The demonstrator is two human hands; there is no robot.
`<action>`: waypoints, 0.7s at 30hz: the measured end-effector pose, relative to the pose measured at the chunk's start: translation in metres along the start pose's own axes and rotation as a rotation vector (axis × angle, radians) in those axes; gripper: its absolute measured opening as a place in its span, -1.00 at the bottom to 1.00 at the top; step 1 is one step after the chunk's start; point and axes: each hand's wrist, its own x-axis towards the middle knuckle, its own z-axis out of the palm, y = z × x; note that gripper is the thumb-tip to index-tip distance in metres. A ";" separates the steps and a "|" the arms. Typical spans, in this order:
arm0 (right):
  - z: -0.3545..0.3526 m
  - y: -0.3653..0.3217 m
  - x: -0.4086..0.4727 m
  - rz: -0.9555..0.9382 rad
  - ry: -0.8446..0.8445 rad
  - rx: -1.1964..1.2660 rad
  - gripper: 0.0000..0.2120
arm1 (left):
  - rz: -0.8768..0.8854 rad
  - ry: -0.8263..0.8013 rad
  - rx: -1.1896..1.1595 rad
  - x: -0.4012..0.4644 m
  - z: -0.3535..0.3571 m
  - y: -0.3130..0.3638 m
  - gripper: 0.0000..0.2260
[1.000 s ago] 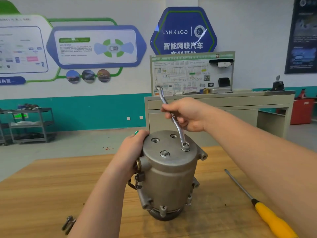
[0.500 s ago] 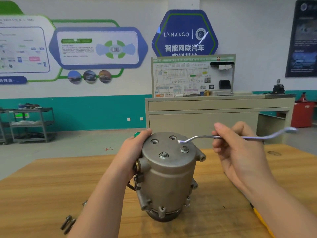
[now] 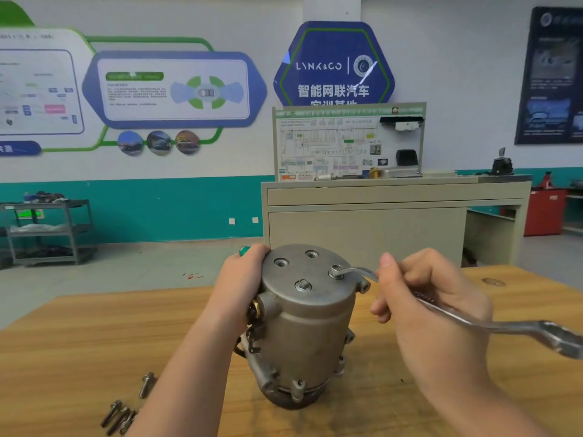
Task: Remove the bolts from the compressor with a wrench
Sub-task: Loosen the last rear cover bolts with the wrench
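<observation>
Closest to us, at the near left edge of the wooden table [image 3: 79, 342], lie a few loose bolts [image 3: 121, 413]. One more bolt [image 3: 145, 384] lies by itself just past them. All of them are beside the left arm, and there is bare wood to their left.

The compressor [image 3: 303, 329] stands on its end in the middle of the table, away from every edge. There is open table on both sides of it.

The left hand [image 3: 239, 279] is wrapped around the top left side of the compressor and grips it. The right hand [image 3: 432, 307] is curled around the wrench [image 3: 467, 323] and holds it near the middle. The two hands are apart, one on each side of the compressor.

The wrench lies nearly flat. Its far ring end sits on a bolt head [image 3: 336, 272] at the right of the compressor's flat top. Its near end sticks out past the hand, over the right side of the table. A second bolt head [image 3: 303, 285] sits in the middle front of the top. Two holes [image 3: 281, 263] at the back of the top show no bolt.

Past the table's far edge is open grey floor. Behind that stands a beige bench [image 3: 362, 212] with a board of wiring pictures [image 3: 347, 143] on it. Far to the left is a grey cart [image 3: 47, 231] with shelves; small things sit on them, too blurry to name. A red cabinet [image 3: 544, 212] stands far right.
</observation>
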 end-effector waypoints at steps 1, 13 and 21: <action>0.003 -0.001 -0.002 -0.041 0.018 -0.055 -0.56 | 0.006 -0.001 0.010 0.000 0.000 0.000 -0.75; 0.004 -0.006 -0.019 0.505 0.185 0.328 -0.71 | 0.057 -0.034 0.052 -0.001 -0.008 0.001 -0.75; 0.015 0.052 0.086 1.073 -0.216 0.108 -0.74 | 0.042 -0.042 0.025 0.003 -0.010 -0.001 -0.77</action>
